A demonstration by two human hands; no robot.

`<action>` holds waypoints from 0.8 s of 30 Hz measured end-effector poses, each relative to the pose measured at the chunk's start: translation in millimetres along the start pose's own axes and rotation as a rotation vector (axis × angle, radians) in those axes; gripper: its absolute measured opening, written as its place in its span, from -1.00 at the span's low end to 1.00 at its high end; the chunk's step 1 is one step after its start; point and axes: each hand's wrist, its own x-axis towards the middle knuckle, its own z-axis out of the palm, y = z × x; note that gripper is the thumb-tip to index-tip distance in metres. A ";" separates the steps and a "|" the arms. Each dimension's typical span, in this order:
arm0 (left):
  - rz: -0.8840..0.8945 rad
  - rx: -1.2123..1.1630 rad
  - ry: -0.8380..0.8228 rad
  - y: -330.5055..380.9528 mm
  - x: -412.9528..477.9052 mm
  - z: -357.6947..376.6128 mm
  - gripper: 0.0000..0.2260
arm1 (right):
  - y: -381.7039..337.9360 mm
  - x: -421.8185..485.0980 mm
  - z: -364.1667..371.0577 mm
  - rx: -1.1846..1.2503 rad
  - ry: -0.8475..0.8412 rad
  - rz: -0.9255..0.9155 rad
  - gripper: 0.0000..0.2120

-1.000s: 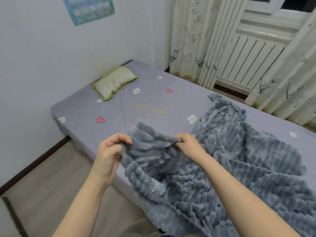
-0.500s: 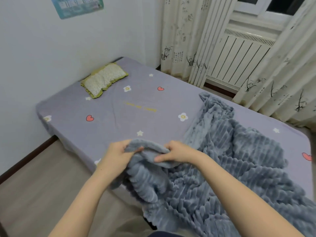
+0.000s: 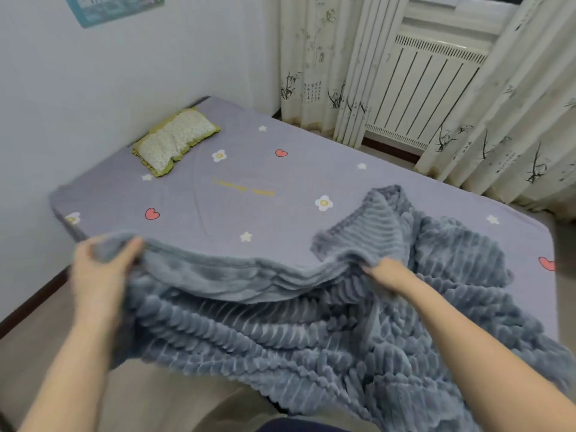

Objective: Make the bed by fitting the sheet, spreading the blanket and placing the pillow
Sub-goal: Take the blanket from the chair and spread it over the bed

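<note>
And there's the stretch! The hands were bunched together on one clump of the blanket [image 3: 358, 332] a second ago; now they've parted wide, and a long straight hem runs taut between them along the near edge of the bed [image 3: 530, 244]. The left hand [image 3: 103, 269] has fingers and thumb curled round the hem's left end, out past the bed's near-left corner. The right hand [image 3: 386, 275] pinches the hem further right, fingertips tucked under a fold, so the exact grip there is partly hidden.

What does that buy? An edge found and opened out, which looks like the set-up for casting the blanket flat. The bulk of it is still heaped over the near-right part of the bed and spilling off the near edge toward the person, so spreading has barely begun.

The sheet [image 3: 249, 169] (lilac, with hearts, flowers and stars) appears already fitted, lying smooth across the mattress. The pillow [image 3: 176, 140] sits by the far-left edge against the wall [image 3: 93, 104], well apart from the blanket, and may yet need positioning. Curtains [image 3: 311, 57] and a radiator [image 3: 430, 88] stand beyond the far side.
</note>
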 end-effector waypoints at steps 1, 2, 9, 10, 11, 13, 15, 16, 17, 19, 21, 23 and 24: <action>0.014 0.037 -0.123 6.8 -19.4 18.6 -0.46 | -22.0 -6.5 -3.3 0.090 0.019 -0.084 -0.81; 0.034 0.136 -0.259 14.6 -41.3 37.6 -0.43 | -47.6 -16.2 -4.8 0.149 0.013 -0.140 -0.82; 0.192 0.796 -0.817 -34.8 -133.4 119.3 -0.73 | -133.2 -69.8 39.3 0.287 -0.346 -0.345 -0.48; 0.100 0.733 -0.839 -38.4 -134.5 113.0 -0.84 | -125.4 -66.2 42.7 0.246 -0.363 -0.305 -0.46; 0.017 0.656 -0.861 -43.5 -135.2 104.7 -0.87 | -115.2 -60.2 46.2 0.164 -0.370 -0.257 -0.46; -0.058 0.559 -0.908 -51.1 -137.5 85.0 -0.85 | -91.6 -43.9 56.9 -0.043 -0.298 -0.200 -0.58; -0.100 0.468 -0.919 -50.1 -145.2 70.9 -0.85 | -73.2 -27.2 70.9 -0.288 -0.238 -0.152 -0.65; -0.123 0.416 -0.897 -46.8 -148.7 66.1 -0.85 | -66.1 -18.7 81.2 -0.345 -0.224 -0.110 -0.68; -0.120 0.369 -0.859 -43.7 -149.5 62.9 -0.84 | -59.9 -10.2 91.5 -0.413 -0.225 -0.083 -0.66; -0.085 0.330 -0.766 -35.4 -145.1 57.4 -0.82 | -50.1 3.5 111.4 -0.572 -0.297 -0.032 -0.51; -0.051 0.331 -0.713 -28.7 -137.2 50.1 -0.82 | -42.8 14.8 128.5 -0.591 -0.389 0.006 -0.34; -0.021 0.388 -0.701 -26.8 -131.9 41.2 -0.80 | -40.8 20.9 140.2 -0.600 -0.463 0.051 -0.33; -0.008 0.430 -0.692 -26.3 -129.9 36.3 -0.80 | -43.9 22.1 145.0 -0.646 -0.448 0.052 -0.38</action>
